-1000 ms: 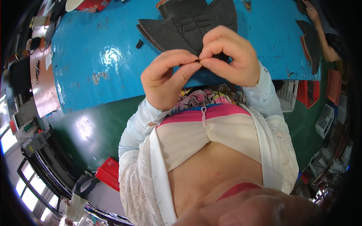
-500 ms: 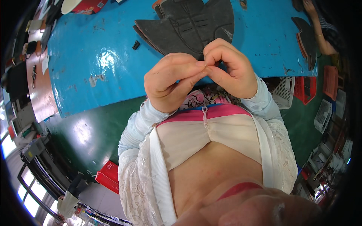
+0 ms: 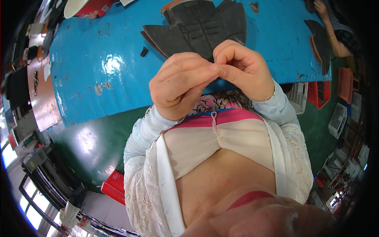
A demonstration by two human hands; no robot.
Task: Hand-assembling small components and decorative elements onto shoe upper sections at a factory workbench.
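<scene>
My left hand (image 3: 182,81) and my right hand (image 3: 245,70) meet fingertip to fingertip above the near edge of the blue table (image 3: 130,89). Both are closed in a pinch, thumbs against forefingers. Whatever lies between the fingertips is hidden or too small to name. Just beyond my hands rests a stack of dark grey cut pieces (image 3: 197,29) with brown edges and stitched lines, like shoe uppers. A small black scrap (image 3: 143,51) lies to the left of the stack.
At the far left stands a red and white tub (image 3: 87,8). More dark pieces (image 3: 319,43) lie at the right edge, near another person's arm (image 3: 334,41). Below the table on the right are a white basket (image 3: 298,96) and a red crate (image 3: 319,94). Another red basket (image 3: 114,187) sits on the floor behind left.
My fingertips remain together, with the left fingers shifted slightly and now covering more of the pinch. The stack and the black scrap appear slightly shifted in view.
</scene>
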